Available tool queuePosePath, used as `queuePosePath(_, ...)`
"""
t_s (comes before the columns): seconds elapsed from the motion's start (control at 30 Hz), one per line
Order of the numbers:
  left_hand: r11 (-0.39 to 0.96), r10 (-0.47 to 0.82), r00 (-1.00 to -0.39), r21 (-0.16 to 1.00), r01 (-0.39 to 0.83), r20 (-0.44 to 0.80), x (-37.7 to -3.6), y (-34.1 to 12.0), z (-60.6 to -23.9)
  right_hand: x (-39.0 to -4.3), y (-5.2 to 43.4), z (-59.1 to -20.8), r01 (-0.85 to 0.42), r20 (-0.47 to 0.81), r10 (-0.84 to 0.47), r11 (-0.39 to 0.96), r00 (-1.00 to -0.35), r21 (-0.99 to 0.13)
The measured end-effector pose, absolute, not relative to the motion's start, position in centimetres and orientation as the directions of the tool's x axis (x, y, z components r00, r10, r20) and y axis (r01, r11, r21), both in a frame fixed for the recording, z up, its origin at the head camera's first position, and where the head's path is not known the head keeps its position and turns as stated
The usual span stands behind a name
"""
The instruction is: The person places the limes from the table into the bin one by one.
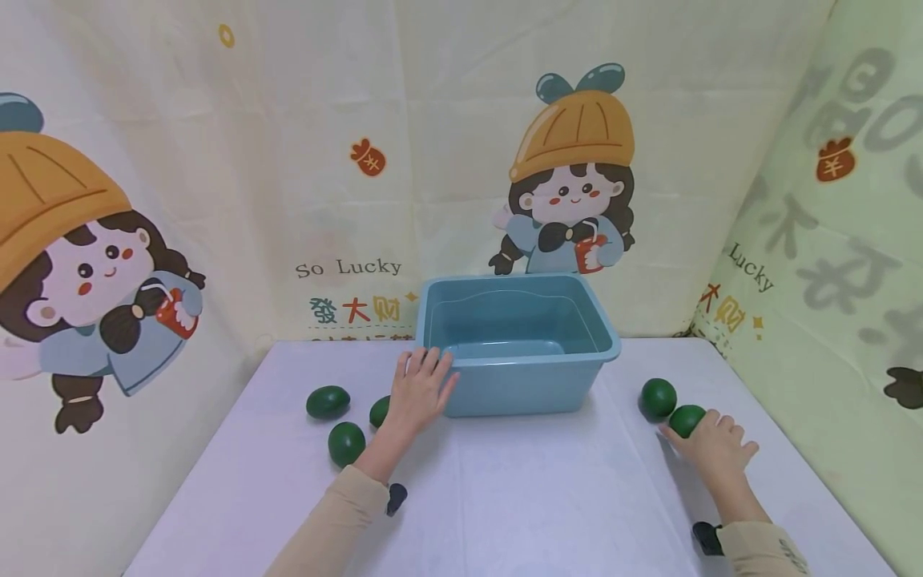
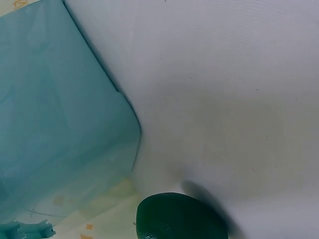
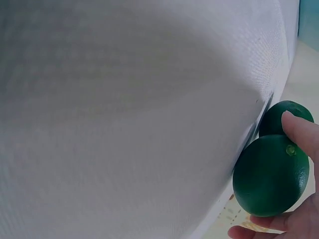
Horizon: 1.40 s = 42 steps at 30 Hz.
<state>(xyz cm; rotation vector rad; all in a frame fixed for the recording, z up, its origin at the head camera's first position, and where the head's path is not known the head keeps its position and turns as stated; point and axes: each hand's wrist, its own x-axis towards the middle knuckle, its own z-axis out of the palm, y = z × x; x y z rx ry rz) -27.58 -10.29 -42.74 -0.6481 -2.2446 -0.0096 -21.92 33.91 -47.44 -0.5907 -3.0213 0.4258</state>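
Only the right wrist view shows the right hand (image 1: 710, 449) pinching a near green fruit (image 3: 270, 175) between finger and thumb, on the white table (image 1: 534, 497) right of the blue tub (image 1: 515, 344). The head view shows the left hand (image 1: 420, 390) resting with straight fingers on the tub's near left corner, another green fruit (image 1: 380, 411) just beside it.

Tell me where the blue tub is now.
In the head view, the blue tub sits at the table's far centre, the left hand touching its front-left corner.
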Motion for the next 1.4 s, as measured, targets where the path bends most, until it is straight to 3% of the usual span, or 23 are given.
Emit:
queuePosePath(0.4,0.865,0.449,-0.509,-0.215,0.454,0.735,-27.85,-10.18,-42.76,-21.85,33.64,-46.99,0.389,-0.049,0.39,0.888,-0.92,-0.244)
queuePosePath(0.87,0.846,0.505,-0.552,-0.253,0.47,0.663,-28.0,-10.46,-42.22,-21.91,33.54,-47.08,0.383,-0.042,0.385,0.889,-0.922,-0.249)
queuePosePath(1.2,0.821,0.535,-0.54,-0.252,0.512,0.649,-28.22,-10.79,-42.18,-21.96,33.54,-47.47,0.379,-0.039,0.382,0.889,-0.923,-0.257)
queuePosePath(1.4,0.816,0.543,-0.581,-0.218,0.535,0.607,-28.14,-10.95,-41.9,-22.05,33.46,-47.55,0.382,-0.051,0.383,0.883,-0.922,-0.273)
